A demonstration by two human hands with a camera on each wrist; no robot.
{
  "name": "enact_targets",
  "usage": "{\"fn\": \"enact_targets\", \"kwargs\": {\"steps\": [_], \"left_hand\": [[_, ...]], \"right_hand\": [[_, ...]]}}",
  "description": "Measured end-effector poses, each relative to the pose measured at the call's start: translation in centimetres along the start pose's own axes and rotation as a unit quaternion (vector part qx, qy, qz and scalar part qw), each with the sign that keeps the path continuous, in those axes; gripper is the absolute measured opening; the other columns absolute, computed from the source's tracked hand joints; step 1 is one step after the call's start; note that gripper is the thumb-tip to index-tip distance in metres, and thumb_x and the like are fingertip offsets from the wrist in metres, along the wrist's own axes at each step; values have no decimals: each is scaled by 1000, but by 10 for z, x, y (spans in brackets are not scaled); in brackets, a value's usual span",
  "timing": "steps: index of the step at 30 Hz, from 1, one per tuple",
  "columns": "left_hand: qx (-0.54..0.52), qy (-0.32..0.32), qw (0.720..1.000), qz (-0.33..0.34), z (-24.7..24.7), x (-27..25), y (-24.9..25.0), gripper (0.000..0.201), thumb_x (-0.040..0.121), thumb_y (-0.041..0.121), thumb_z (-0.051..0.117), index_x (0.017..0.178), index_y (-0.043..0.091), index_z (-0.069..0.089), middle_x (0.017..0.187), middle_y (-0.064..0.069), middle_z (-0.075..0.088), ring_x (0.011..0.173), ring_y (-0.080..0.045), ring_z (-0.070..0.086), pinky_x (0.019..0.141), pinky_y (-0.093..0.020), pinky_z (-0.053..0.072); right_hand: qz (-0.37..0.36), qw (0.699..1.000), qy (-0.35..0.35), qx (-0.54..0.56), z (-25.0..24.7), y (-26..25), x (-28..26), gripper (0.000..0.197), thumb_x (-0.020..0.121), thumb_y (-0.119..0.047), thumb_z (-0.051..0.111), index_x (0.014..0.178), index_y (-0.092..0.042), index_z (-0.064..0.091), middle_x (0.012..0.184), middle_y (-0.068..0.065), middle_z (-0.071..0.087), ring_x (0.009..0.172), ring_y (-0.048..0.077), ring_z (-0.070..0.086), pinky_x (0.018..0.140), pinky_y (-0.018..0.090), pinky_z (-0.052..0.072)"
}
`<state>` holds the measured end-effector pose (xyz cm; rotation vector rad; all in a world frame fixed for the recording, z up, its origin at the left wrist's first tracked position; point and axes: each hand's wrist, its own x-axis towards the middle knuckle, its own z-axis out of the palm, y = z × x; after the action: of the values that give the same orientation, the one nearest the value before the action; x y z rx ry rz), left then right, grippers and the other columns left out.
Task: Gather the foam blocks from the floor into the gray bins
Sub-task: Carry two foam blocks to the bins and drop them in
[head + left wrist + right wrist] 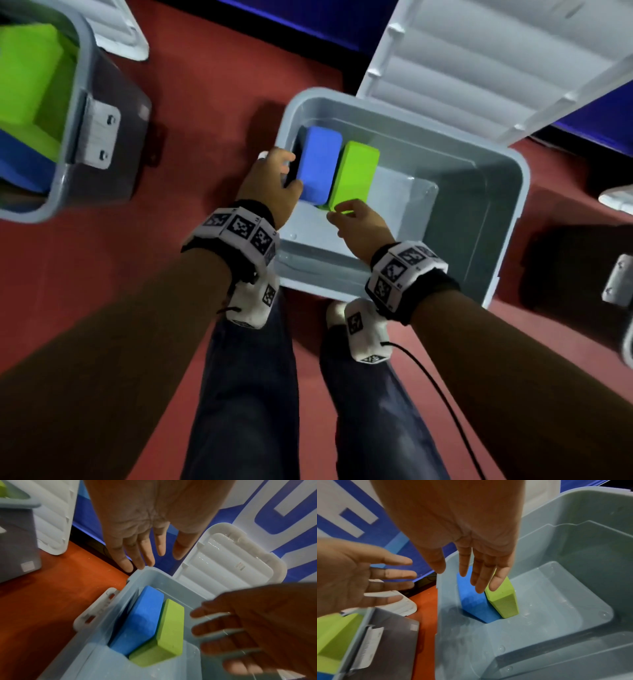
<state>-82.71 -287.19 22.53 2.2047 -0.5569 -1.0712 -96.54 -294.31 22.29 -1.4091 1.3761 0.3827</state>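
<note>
A gray bin [479,219] stands open on the red floor in front of me. A blue foam block [320,164] and a green foam block [356,174] stand on edge side by side at its left end. My left hand [274,178] hovers at the bin's left rim beside the blue block. In the left wrist view its fingers [145,555] are straight and hold nothing. My right hand [359,226] is at the near end of the green block. The right wrist view shows its fingers [479,561] straight over both blocks [474,604] [503,599]; contact cannot be told.
A second gray bin [78,102] at the left holds a green block [27,75] over a blue one. The white lid [479,68] of the middle bin stands open behind it. Another bin's latch [616,284] shows at the right edge. My legs are below the bin.
</note>
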Motion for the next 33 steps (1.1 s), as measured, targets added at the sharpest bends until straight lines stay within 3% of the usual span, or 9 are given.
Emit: {"fn": "enact_targets", "kwargs": {"steps": [4,8,10,14,17,20,23,26,33], "left_hand": [[52,-53,995,-68,20,-66,-2,44,87,11,59,130,9,48,127,-15,54,113,-29,53,96,-29,39],[96,-124,984,-84,26,-117,55,43,89,19,58,130,12,48,130,-13,52,116,-29,52,94,-30,40],[88,-167,980,-62,20,-137,100,38,90,19,57,126,12,51,127,-12,55,113,-31,56,86,-29,42],[89,-216,972,27,-7,-180,185,28,91,16,56,118,13,55,119,-13,61,88,-25,55,65,-23,38],[102,-250,958,96,-30,-218,227,19,90,18,57,108,23,54,112,-10,62,86,-19,52,72,-23,42],[168,-318,915,182,-49,-259,253,22,91,17,56,113,16,56,100,-4,57,89,-17,52,74,-22,39],[231,-371,864,250,-61,-307,268,28,91,17,56,118,11,56,91,-9,58,73,-18,52,70,-24,38],[300,-412,810,291,-56,-356,273,27,91,20,56,117,13,56,110,-11,60,99,-25,57,84,-26,39],[396,-508,662,383,-2,-511,241,29,91,21,57,118,9,57,113,-9,60,89,-21,56,72,-19,38]], "right_hand": [[2,999,-6,54,-23,22,-47,25,90,-29,59,112,-16,58,94,2,60,88,25,61,72,30,43],[24,996,35,77,-74,44,-116,15,89,-27,61,103,-21,58,93,2,60,94,28,63,80,32,48],[30,993,69,88,-105,46,-156,10,89,-26,60,97,-22,56,95,2,60,100,30,63,93,39,48],[36,974,164,150,-145,47,-252,12,81,-32,61,87,-24,56,99,5,64,100,31,63,93,45,48],[48,954,222,198,-140,50,-315,9,82,-27,61,88,-23,56,98,5,63,96,30,62,93,47,48],[62,929,272,242,-118,50,-373,14,85,-22,60,74,-27,53,92,8,64,96,34,63,91,48,49],[87,894,323,297,-91,55,-432,17,86,-23,59,71,-26,52,92,10,67,91,31,64,82,39,49],[101,856,362,356,-70,72,-488,19,89,-20,56,71,-24,52,87,11,66,84,30,63,72,33,44],[154,732,454,484,2,151,-613,7,93,-20,53,95,-14,55,91,3,63,78,18,58,57,21,39]]}}
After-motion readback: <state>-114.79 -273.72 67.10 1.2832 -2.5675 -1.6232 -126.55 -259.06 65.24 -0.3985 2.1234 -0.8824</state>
